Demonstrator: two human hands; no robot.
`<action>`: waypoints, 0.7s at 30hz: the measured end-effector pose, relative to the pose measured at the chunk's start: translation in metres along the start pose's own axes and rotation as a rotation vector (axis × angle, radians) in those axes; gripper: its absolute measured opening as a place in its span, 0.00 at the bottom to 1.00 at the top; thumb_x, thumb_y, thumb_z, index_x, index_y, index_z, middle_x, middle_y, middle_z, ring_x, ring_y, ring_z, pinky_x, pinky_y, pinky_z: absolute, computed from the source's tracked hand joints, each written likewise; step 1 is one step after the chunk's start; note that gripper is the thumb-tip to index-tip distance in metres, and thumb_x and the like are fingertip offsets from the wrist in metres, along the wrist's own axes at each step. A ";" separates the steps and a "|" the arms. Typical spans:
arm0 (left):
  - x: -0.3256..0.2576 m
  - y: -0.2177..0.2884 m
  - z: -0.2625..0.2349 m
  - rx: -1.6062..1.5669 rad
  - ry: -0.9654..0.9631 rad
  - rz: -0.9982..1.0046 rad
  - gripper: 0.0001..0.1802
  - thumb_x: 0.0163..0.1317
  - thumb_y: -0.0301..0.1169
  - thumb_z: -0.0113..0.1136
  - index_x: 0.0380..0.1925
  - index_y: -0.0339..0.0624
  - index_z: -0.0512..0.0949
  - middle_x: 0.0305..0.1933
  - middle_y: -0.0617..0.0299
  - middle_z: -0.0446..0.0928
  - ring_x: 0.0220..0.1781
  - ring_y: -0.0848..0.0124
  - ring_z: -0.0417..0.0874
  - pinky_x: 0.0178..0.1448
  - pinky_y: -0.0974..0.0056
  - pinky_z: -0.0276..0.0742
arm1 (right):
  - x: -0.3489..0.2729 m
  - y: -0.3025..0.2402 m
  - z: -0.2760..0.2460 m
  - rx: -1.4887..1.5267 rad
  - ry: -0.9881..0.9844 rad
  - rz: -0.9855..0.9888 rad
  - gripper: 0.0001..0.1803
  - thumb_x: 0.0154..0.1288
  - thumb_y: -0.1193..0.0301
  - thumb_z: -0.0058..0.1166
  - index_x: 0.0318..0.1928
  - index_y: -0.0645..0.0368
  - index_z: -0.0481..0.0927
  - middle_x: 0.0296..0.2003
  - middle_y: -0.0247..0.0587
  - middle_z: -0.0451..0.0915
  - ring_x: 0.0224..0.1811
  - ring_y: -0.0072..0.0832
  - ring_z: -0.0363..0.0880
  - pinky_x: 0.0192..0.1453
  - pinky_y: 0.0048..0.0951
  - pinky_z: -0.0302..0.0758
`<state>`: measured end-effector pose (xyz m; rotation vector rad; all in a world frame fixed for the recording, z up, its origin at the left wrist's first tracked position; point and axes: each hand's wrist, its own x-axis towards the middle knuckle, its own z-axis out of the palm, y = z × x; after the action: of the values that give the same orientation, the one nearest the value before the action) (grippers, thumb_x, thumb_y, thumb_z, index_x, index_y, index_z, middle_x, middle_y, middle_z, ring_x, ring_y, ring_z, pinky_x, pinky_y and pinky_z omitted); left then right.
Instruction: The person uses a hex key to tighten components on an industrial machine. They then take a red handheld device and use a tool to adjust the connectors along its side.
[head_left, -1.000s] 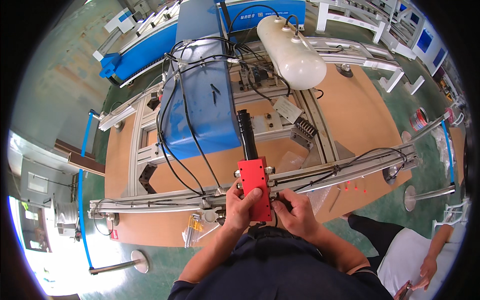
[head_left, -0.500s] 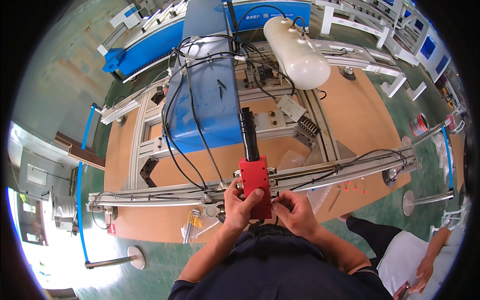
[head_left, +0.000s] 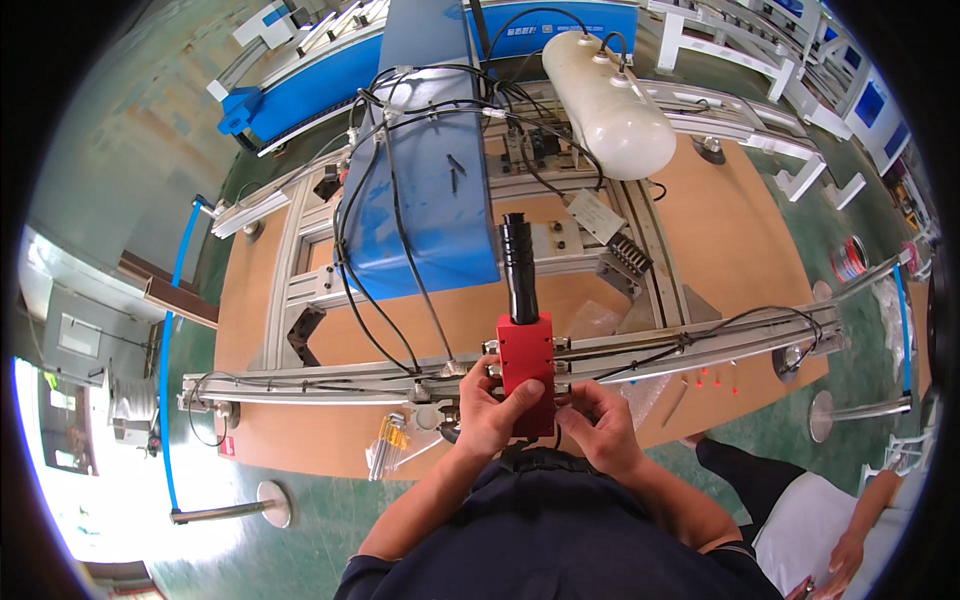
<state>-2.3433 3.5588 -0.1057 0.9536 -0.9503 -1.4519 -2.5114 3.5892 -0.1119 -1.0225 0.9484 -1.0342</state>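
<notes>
Upright in front of my body is a red block-shaped device (head_left: pixel 527 350) with metal fittings along both sides. A black ribbed cylinder (head_left: pixel 519 265) extends from its far end. Wrapped around the block's left side is my left hand (head_left: pixel 492 415), its thumb pressed on the red face. My right hand (head_left: pixel 603 428) is closed in a pinch at the lower right side, beside the fittings. Whatever lies between those fingertips is too small to make out. A black cable hangs below the block's near end.
An aluminium frame (head_left: pixel 310 388) with black cables spans the brown board ahead. It surrounds a blue beam (head_left: pixel 415 225); a white tank (head_left: pixel 612 110) lies at the back. Hex keys (head_left: pixel 388 445) rest near my left forearm. A seated person (head_left: pixel 830 525) is at right.
The view has shifted a little, moving the scene slightly rightward. My left hand keeps its hold on the red device, and my right fingers have changed position slightly at its side.
</notes>
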 end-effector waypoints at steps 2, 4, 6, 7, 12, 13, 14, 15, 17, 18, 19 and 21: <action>0.002 0.001 0.002 0.047 -0.016 0.007 0.21 0.54 0.30 0.69 0.44 0.34 0.71 0.37 0.56 0.81 0.35 0.73 0.82 0.40 0.68 0.80 | 0.000 0.005 -0.004 -0.099 -0.008 -0.024 0.05 0.66 0.74 0.51 0.38 0.64 0.75 0.30 0.27 0.75 0.30 0.10 0.67 0.33 0.14 0.64; 0.003 0.002 0.001 0.097 -0.027 0.029 0.21 0.54 0.31 0.69 0.44 0.34 0.71 0.36 0.57 0.81 0.35 0.74 0.82 0.40 0.69 0.79 | 0.001 0.007 -0.005 -0.086 -0.028 0.006 0.07 0.68 0.72 0.50 0.37 0.64 0.75 0.30 0.26 0.75 0.30 0.10 0.67 0.33 0.15 0.64; 0.003 0.002 0.002 0.124 -0.039 0.021 0.21 0.54 0.31 0.69 0.44 0.34 0.71 0.36 0.57 0.80 0.35 0.75 0.81 0.39 0.69 0.79 | 0.002 0.004 -0.005 0.033 -0.047 0.097 0.09 0.70 0.70 0.48 0.37 0.64 0.75 0.30 0.26 0.75 0.33 0.11 0.67 0.35 0.15 0.65; 0.002 0.005 0.003 0.134 -0.045 -0.001 0.22 0.54 0.31 0.69 0.44 0.34 0.71 0.35 0.57 0.80 0.35 0.75 0.81 0.39 0.69 0.79 | 0.003 0.003 -0.006 0.055 -0.050 0.108 0.09 0.70 0.70 0.47 0.37 0.64 0.75 0.30 0.26 0.75 0.33 0.11 0.67 0.35 0.15 0.65; 0.001 0.006 0.005 0.100 -0.078 0.013 0.22 0.53 0.30 0.69 0.45 0.35 0.71 0.36 0.57 0.81 0.37 0.74 0.81 0.41 0.68 0.79 | 0.003 0.005 -0.006 0.118 -0.043 0.174 0.10 0.70 0.67 0.46 0.35 0.59 0.75 0.24 0.24 0.70 0.25 0.09 0.63 0.27 0.15 0.59; 0.001 0.002 0.002 0.124 -0.099 0.011 0.22 0.53 0.30 0.69 0.45 0.36 0.71 0.38 0.58 0.80 0.39 0.74 0.81 0.43 0.67 0.78 | 0.004 0.007 -0.006 0.113 -0.041 0.191 0.10 0.70 0.66 0.47 0.35 0.58 0.75 0.23 0.23 0.69 0.22 0.09 0.61 0.24 0.15 0.57; 0.001 0.002 0.003 0.096 -0.108 0.023 0.23 0.54 0.30 0.68 0.46 0.35 0.70 0.38 0.58 0.80 0.38 0.75 0.80 0.42 0.68 0.78 | 0.003 0.007 -0.003 0.131 -0.009 0.204 0.08 0.70 0.65 0.47 0.35 0.55 0.74 0.20 0.21 0.65 0.18 0.09 0.56 0.21 0.15 0.51; 0.001 0.002 0.004 0.069 -0.121 0.036 0.23 0.55 0.30 0.68 0.47 0.34 0.69 0.38 0.59 0.80 0.37 0.76 0.80 0.41 0.69 0.77 | 0.003 0.008 -0.003 0.143 -0.013 0.217 0.08 0.69 0.65 0.47 0.36 0.55 0.74 0.20 0.21 0.65 0.18 0.09 0.56 0.21 0.15 0.51; -0.001 0.001 0.006 0.065 -0.109 0.048 0.23 0.54 0.31 0.69 0.46 0.35 0.71 0.35 0.60 0.79 0.36 0.78 0.78 0.40 0.70 0.76 | 0.003 0.012 -0.006 0.167 -0.020 0.245 0.07 0.69 0.66 0.47 0.37 0.55 0.73 0.20 0.22 0.65 0.18 0.09 0.56 0.21 0.16 0.51; -0.001 0.000 0.004 0.126 -0.109 0.064 0.22 0.53 0.32 0.69 0.45 0.35 0.71 0.34 0.61 0.78 0.35 0.79 0.77 0.39 0.70 0.76 | 0.003 0.012 -0.006 0.151 -0.009 0.226 0.06 0.69 0.67 0.47 0.38 0.55 0.73 0.20 0.22 0.65 0.17 0.09 0.56 0.20 0.16 0.51; -0.001 -0.002 0.003 0.188 -0.109 0.078 0.22 0.53 0.32 0.69 0.44 0.35 0.72 0.33 0.61 0.78 0.34 0.79 0.77 0.38 0.71 0.75 | 0.004 0.013 -0.006 0.156 -0.012 0.227 0.07 0.68 0.67 0.48 0.38 0.55 0.74 0.20 0.22 0.65 0.17 0.09 0.56 0.20 0.16 0.50; -0.001 -0.005 0.004 0.185 -0.089 0.145 0.21 0.53 0.34 0.69 0.42 0.36 0.73 0.31 0.62 0.77 0.31 0.79 0.74 0.36 0.71 0.74 | 0.004 0.013 -0.007 0.165 -0.008 0.230 0.07 0.68 0.67 0.48 0.39 0.56 0.74 0.20 0.22 0.65 0.17 0.09 0.55 0.19 0.16 0.50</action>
<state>-2.3489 3.5600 -0.1085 0.9389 -1.2105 -1.3098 -2.5140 3.5863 -0.1270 -0.7614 0.9340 -0.8987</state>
